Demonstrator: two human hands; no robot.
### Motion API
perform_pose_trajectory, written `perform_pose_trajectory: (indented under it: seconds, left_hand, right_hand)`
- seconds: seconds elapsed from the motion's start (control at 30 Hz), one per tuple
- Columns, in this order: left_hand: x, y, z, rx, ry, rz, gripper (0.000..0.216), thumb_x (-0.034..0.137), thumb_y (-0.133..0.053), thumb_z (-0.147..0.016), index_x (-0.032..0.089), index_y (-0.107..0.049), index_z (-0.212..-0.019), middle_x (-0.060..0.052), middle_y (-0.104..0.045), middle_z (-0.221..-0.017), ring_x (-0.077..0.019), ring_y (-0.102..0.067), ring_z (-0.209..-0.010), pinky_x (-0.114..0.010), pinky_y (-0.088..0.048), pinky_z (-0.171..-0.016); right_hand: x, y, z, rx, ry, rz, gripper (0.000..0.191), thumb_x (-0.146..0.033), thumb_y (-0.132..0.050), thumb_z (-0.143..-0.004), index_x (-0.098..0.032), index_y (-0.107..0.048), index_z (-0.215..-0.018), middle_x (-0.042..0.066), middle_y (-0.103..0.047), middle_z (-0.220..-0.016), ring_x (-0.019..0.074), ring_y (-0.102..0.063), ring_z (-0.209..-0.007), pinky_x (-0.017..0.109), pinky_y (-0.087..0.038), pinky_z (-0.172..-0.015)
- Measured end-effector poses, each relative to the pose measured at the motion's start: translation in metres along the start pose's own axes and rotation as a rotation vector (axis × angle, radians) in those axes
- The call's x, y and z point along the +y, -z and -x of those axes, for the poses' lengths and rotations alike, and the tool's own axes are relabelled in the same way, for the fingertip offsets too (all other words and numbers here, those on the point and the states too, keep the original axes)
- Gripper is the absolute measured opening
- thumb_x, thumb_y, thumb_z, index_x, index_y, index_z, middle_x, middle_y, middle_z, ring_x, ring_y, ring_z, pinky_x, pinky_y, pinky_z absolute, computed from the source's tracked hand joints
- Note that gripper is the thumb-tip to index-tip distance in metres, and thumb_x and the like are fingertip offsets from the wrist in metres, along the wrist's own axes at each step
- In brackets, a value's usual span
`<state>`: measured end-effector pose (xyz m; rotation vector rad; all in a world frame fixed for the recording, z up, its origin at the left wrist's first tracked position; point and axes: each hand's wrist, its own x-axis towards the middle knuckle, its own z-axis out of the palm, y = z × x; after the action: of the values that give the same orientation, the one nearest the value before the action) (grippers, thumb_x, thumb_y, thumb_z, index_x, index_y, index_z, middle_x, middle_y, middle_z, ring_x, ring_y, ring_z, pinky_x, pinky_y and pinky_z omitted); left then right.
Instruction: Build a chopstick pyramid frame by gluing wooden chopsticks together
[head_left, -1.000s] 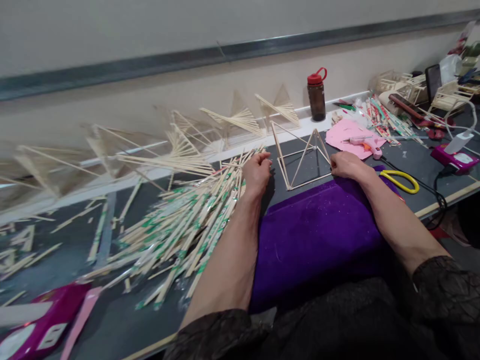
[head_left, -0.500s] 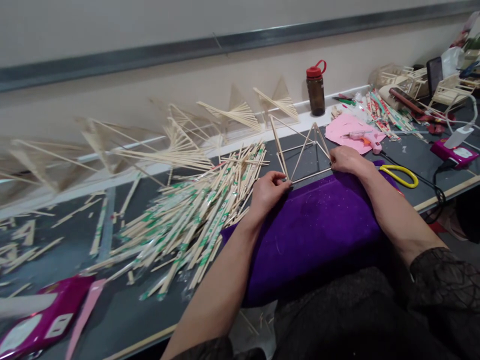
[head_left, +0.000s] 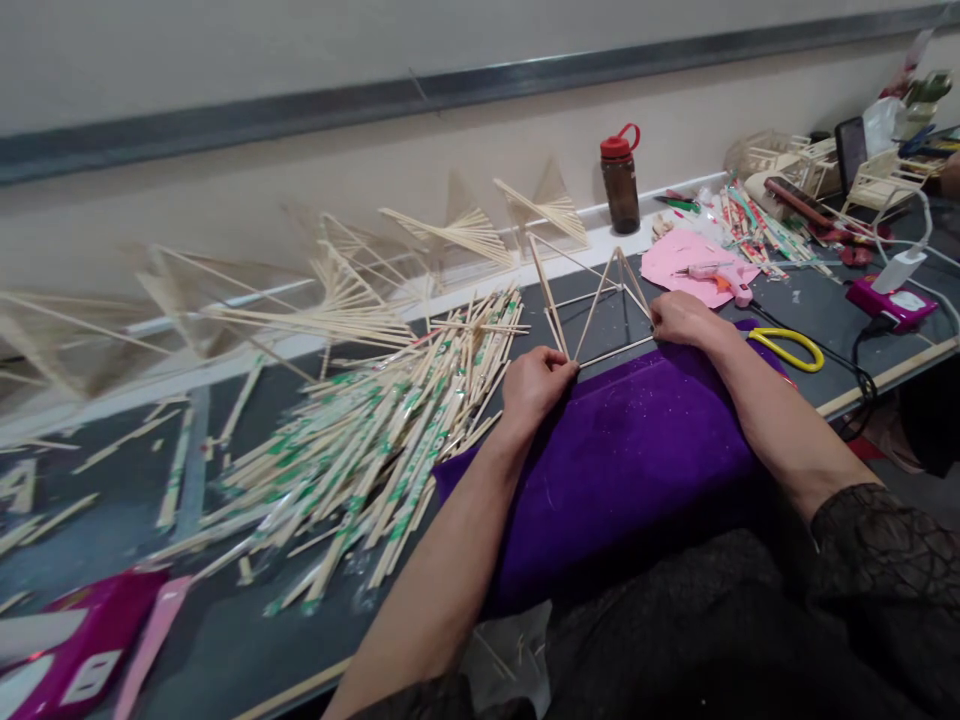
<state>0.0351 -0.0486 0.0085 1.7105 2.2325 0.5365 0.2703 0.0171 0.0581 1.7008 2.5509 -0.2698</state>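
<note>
A small open frame of wooden sticks [head_left: 598, 300] stands on the table just beyond a purple cloth [head_left: 622, 470]. My left hand [head_left: 538, 390] pinches its near left corner between thumb and fingers. At the near right corner, my right hand [head_left: 682, 320] is closed on the frame, and its fingertips partly hide that joint. The frame's near bottom stick runs between the two hands, along the cloth's far edge. Both forearms rest over the cloth.
Paper-wrapped chopsticks [head_left: 405, 440] lie heaped to the left. Stick-built twisted models [head_left: 450, 235] line the wall. A brown bottle [head_left: 621, 185], a pink glue gun [head_left: 724, 275], yellow-handled scissors [head_left: 787, 348] and a magenta power strip [head_left: 892, 300] are to the right.
The whole scene has shifted slightly left in view. Both hands keep the same hold on the stick frame, which stands as before.
</note>
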Motion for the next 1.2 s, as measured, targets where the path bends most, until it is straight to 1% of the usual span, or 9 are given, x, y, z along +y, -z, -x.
perform_pose_trajectory:
  seconds: [0.23,0.5,0.87,1.1,1.2]
  left_hand:
    - [-0.0005,-0.0001,-0.0019,-0.009,-0.010,0.002,0.030,0.038,-0.067,-0.083,0.018,-0.080,-0.101,-0.010,-0.080,-0.096,-0.0252,-0.072,-0.087,-0.034,-0.049,-0.079]
    - [-0.0031,-0.0018,-0.0044,-0.016,-0.024,0.004,0.032,0.039,-0.066,-0.082,0.019,-0.080,-0.102,-0.008,-0.079,-0.094,-0.0242,-0.071,-0.085,-0.033,-0.050,-0.079]
    - [-0.0016,0.0000,-0.0025,-0.017,-0.028,0.013,0.030,0.041,-0.065,-0.082,0.020,-0.079,-0.099,-0.008,-0.079,-0.095,-0.0254,-0.071,-0.087,-0.033,-0.048,-0.076]
    - [-0.0037,-0.0017,-0.0045,-0.014,-0.045,0.001,0.031,0.041,-0.065,-0.082,0.020,-0.079,-0.100,-0.008,-0.078,-0.091,-0.0253,-0.070,-0.084,-0.033,-0.047,-0.074]
    - [-0.0038,-0.0015,-0.0048,-0.020,-0.042,0.005,0.032,0.041,-0.065,-0.082,0.019,-0.079,-0.101,-0.009,-0.078,-0.092,-0.0253,-0.070,-0.084,-0.034,-0.046,-0.074]
  right_hand:
    - [-0.0004,-0.0017,-0.0010,0.016,-0.002,0.006,0.038,-0.011,-0.060,-0.089,-0.008,-0.078,-0.122,0.022,-0.077,-0.120,0.0310,-0.072,-0.114,0.032,-0.053,-0.087]
    - [0.0046,-0.0049,-0.0060,0.026,-0.010,-0.036,0.035,-0.012,-0.064,-0.086,-0.009,-0.079,-0.117,0.019,-0.079,-0.116,0.0291,-0.073,-0.108,0.030,-0.052,-0.080]
    - [0.0009,-0.0025,-0.0021,0.031,-0.032,-0.036,0.038,-0.009,-0.060,-0.085,-0.009,-0.079,-0.118,0.020,-0.078,-0.117,0.0294,-0.073,-0.107,0.032,-0.051,-0.079]
    - [0.0004,-0.0014,-0.0012,0.025,-0.028,-0.034,0.038,-0.009,-0.060,-0.086,-0.010,-0.079,-0.119,0.019,-0.078,-0.118,0.0286,-0.073,-0.108,0.030,-0.052,-0.082]
    - [0.0007,-0.0025,-0.0021,0.033,-0.027,-0.033,0.038,-0.010,-0.061,-0.087,-0.010,-0.078,-0.120,0.019,-0.078,-0.119,0.0293,-0.073,-0.110,0.031,-0.052,-0.082]
